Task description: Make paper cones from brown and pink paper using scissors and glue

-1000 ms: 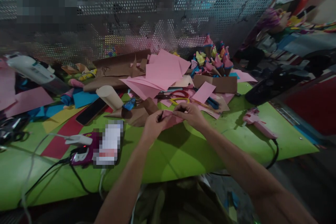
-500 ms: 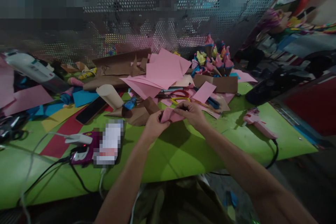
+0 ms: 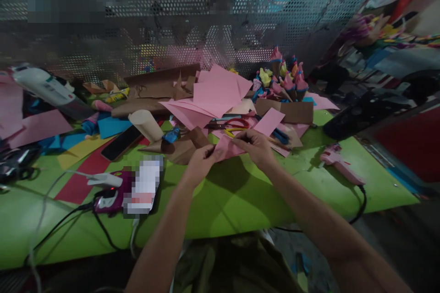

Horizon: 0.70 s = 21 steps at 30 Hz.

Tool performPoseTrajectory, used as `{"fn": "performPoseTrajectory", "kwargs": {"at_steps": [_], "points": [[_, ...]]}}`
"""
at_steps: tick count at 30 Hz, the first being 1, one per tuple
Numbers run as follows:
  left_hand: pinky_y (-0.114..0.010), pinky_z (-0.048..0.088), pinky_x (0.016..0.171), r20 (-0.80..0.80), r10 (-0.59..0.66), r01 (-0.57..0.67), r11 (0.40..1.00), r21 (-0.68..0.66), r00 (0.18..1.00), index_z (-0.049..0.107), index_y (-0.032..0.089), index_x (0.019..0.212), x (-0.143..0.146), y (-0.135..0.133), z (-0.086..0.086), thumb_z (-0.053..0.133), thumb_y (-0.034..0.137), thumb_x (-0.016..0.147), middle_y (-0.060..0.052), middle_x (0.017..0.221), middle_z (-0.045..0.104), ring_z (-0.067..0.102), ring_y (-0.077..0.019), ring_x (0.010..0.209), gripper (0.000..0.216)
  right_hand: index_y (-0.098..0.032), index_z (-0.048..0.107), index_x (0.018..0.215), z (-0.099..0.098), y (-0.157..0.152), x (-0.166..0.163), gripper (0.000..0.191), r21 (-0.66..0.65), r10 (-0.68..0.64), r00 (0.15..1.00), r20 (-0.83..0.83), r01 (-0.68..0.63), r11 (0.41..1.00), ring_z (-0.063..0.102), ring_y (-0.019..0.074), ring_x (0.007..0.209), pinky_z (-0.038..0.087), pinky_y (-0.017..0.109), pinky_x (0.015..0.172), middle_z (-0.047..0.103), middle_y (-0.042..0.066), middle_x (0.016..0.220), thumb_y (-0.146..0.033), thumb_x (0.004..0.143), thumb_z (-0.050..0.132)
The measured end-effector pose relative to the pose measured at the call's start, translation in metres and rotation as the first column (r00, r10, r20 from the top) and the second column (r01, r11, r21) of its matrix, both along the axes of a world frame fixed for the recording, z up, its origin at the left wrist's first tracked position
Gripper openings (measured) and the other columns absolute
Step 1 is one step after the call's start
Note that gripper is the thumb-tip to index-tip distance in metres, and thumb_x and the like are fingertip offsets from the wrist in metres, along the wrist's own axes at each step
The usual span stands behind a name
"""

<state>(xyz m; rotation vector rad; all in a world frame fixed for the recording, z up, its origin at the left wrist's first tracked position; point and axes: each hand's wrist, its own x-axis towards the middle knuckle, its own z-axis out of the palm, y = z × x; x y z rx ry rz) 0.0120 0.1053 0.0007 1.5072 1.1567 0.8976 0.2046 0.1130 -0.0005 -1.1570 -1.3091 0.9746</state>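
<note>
A small piece of pink paper is held above the green table, its near edge casting a shadow there. My left hand pinches its left end between thumb and fingers. On the right side, the fingers of my right hand are closed on the paper's upper edge. Just behind my hands lie brown paper pieces, red-handled scissors and a pink strip. Large pink sheets are piled farther back.
A pink glue gun with a black cord lies at right. To the left are a phone, a purple power adapter with cables, and a paper roll. Paper ice-cream cones stand at the back by a perforated metal screen.
The pink paper between my hands is spread flatter than before, when it looked folded or curled. My left hand has shifted slightly along its left end. The whole view has moved a little.
</note>
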Motion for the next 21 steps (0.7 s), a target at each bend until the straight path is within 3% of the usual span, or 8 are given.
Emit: {"fn": "performPoseTrajectory", "kwargs": {"at_steps": [4,9,21], "points": [[-0.028,0.041,0.068,-0.019,0.011,-0.012,1.0,-0.003,1.0,0.067,0.018,0.074,0.0008,0.0001,-0.0003,0.062,0.048,0.084,0.001,0.068,0.06,0.055,-0.0169,0.07,0.033,-0.02,0.068,0.073,0.0005,0.0001,0.0005,0.024,0.005,0.034,0.999,0.038,-0.034,0.999,0.056,0.0155,0.065,0.043,0.029,0.06,0.066,0.002,0.07,-0.042,0.074,0.076],[-0.032,0.049,0.08,0.074,0.036,-0.04,0.998,0.054,0.997,0.072,0.019,0.094,0.0029,0.0009,0.0029,0.064,0.044,0.083,-0.006,0.091,0.073,0.064,-0.0216,0.089,0.029,-0.019,0.069,0.072,0.0008,-0.0014,-0.0003,0.022,0.066,0.104,0.98,0.168,-0.116,0.991,0.056,0.015,0.063,0.043,0.028,0.059,0.066,0.002,0.067,-0.04,0.078,0.073],[-0.027,0.046,0.072,-0.084,0.1,-0.072,0.957,0.281,0.991,0.067,0.02,0.083,0.0078,-0.0048,-0.0032,0.058,0.028,0.088,-0.002,0.082,0.071,0.064,-0.0166,0.079,0.013,-0.02,0.069,0.076,-0.0073,-0.0052,-0.0062,0.014,0.055,0.181,0.945,0.272,-0.203,0.978,0.058,0.0158,0.069,0.041,0.028,0.065,0.068,0.001,0.072,-0.032,0.082,0.067]]}}
